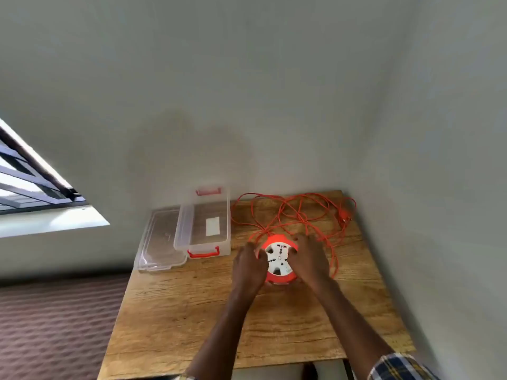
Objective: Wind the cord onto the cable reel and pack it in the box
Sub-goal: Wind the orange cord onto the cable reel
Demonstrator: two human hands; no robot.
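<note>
An orange cable reel (279,259) with a white socket face sits on the wooden table (192,311). My left hand (249,266) grips its left side and my right hand (308,260) grips its right side. Its orange cord (290,212) lies in loose tangled loops across the far part of the table. The orange plug (344,216) rests near the far right corner. A clear plastic box (204,223) with red handles stands open at the far left of the table.
The box's clear lid (162,242) lies flat just left of the box, at the table's left edge. Grey walls close the far and right sides. A window (33,182) is at the left, and brown carpet (55,325) lies below.
</note>
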